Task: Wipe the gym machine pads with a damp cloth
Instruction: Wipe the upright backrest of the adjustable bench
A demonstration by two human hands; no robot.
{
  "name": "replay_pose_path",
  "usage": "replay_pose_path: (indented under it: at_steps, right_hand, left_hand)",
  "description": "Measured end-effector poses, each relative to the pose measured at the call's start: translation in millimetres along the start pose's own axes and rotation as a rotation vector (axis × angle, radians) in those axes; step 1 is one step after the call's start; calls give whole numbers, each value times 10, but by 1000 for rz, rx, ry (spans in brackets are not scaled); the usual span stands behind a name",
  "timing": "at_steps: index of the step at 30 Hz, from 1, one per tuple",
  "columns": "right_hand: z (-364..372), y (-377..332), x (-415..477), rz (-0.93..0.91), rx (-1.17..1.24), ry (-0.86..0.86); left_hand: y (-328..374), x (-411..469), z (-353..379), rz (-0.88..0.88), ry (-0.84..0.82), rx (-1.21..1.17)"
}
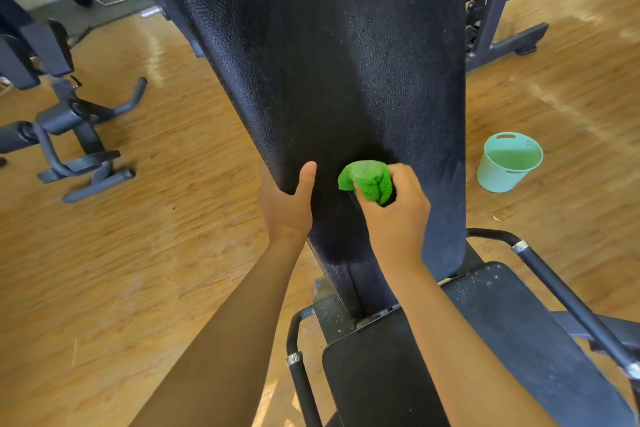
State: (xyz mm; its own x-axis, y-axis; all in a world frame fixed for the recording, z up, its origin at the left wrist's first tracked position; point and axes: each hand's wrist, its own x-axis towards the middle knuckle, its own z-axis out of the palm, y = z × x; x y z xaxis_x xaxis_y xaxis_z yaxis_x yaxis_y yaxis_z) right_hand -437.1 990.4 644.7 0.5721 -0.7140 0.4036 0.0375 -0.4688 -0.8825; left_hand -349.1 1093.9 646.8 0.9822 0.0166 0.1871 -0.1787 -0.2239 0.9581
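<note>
Your left hand (287, 208) grips black textured back pad (329, 45) at its left edge, thumb on top; right hand (398, 218) clutches bunched green cloth (367, 180).

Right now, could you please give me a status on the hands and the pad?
Left hand grips edge of black textured back pad. Right hand presses bunched green cloth on it. Nothing in the way.

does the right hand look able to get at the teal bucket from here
Probably yes, with a lean. The teal bucket stands on open floor to the right of the back pad, on the same side as the right hand, nothing between them. The hand does hold the green cloth.
</note>
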Motion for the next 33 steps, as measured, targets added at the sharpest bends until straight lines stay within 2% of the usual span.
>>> replay_pose_path:
  at_steps: [8, 15, 19, 28, 33]
  right_hand:
    - [-89, 326, -203, -39, -97, -147]
    - [-239, 817, -635, 125, -268, -274]
    - [-265, 671, -444, 93, -237, -213]
    - [-269, -29, 484, -150, -109, 98]
    - [-264, 194, 240, -99, -84, 38]
  left_hand:
    - [-4, -2, 1, -5, -10, 6]
    - [-4, -8, 20, -37, -21, 30]
    - [41, -40, 26, -38, -24, 45]
    - [39, -47, 16, -35, -15, 26]
    - [30, -35, 16, -27, -13, 13]
